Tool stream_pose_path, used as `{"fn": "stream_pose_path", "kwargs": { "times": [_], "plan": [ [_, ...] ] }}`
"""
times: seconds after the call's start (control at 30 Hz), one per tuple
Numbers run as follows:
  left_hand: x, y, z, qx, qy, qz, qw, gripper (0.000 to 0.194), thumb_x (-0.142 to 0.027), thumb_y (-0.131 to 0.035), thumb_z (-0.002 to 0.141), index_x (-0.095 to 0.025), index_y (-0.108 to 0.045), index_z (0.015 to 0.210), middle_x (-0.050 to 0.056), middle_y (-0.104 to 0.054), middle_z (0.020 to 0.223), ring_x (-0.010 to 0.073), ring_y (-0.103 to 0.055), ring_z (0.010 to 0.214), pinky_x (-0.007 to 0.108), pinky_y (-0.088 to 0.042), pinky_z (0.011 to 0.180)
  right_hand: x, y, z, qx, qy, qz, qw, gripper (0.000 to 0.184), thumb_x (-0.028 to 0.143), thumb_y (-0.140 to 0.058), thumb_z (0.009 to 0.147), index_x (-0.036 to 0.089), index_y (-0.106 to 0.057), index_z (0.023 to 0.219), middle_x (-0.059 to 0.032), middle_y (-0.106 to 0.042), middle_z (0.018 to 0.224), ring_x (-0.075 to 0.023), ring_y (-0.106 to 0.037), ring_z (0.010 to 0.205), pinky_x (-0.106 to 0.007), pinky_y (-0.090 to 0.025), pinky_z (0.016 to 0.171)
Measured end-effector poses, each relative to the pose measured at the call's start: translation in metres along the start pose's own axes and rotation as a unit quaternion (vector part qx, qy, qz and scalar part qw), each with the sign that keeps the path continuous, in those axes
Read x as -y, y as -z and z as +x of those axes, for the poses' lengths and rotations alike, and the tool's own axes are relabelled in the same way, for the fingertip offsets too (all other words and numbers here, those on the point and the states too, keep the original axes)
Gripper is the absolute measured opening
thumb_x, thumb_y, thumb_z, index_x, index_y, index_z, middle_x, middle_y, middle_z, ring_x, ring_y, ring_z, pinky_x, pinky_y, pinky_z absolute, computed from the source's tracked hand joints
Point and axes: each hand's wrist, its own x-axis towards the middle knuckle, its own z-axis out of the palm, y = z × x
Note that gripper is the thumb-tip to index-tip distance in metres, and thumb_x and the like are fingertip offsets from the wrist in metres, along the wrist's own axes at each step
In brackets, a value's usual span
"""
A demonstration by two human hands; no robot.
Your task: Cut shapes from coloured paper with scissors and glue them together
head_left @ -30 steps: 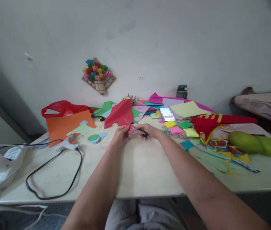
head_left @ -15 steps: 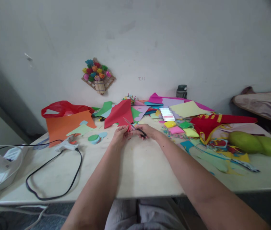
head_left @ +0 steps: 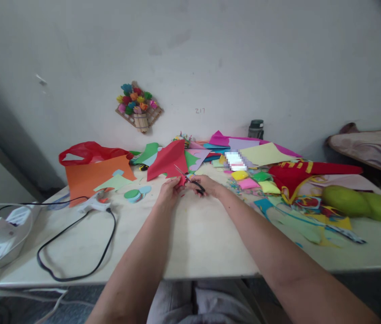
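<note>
Your right hand [head_left: 208, 184], gripping the black-handled scissors [head_left: 197, 185], has edged closer to your left hand [head_left: 170, 188], which pinches a small red piece [head_left: 182, 180].

left grip [head_left: 169, 189]: small red paper [head_left: 182, 181] | right grip [head_left: 208, 184]: black-handled scissors [head_left: 198, 184] | pale table [head_left: 207, 243] below

Soft, dim light greyed the wall [head_left: 190, 58], shadow lay beneath the counter [head_left: 210, 238], and pixelation obscured a bright rectangle [head_left: 235, 161].
</note>
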Motion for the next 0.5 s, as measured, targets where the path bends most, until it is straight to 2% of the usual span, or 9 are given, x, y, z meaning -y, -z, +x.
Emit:
{"fn": "stream_pose_path", "kwargs": {
  "times": [0.17, 0.5],
  "plan": [
    [0.0012, -0.0017, 0.0006, -0.015, 0.001, -0.021, 1.000, 0.009, -0.006, -0.059, 0.071, -0.011, -0.062, 0.064, 0.003, -0.064, 0.059, 0.0099, -0.059, 0.051, 0.019, -0.050, 0.050, -0.0023, -0.0021, 0.0018, -0.004, 0.011, 0.011, 1.000, 0.032, 0.045, -0.063, 0.070, 0.015, -0.053, 0.075, 0.0050, -0.051, 0.050, -0.0044, -0.044, 0.033, -0.015, -0.023, 0.026],
    [0.0021, -0.0028, 0.0014, -0.027, 0.003, -0.023, 0.999, 0.008, -0.006, -0.061, 0.069, -0.011, -0.060, 0.063, 0.003, -0.064, 0.060, 0.0095, -0.059, 0.052, 0.019, -0.049, 0.052, -0.0024, -0.0057, 0.0032, -0.014, 0.010, 0.027, 0.999, 0.030, 0.043, -0.064, 0.069, 0.016, -0.052, 0.075, 0.0062, -0.049, 0.048, -0.0044, -0.043, 0.032, -0.016, -0.021, 0.027]
  ]
}}
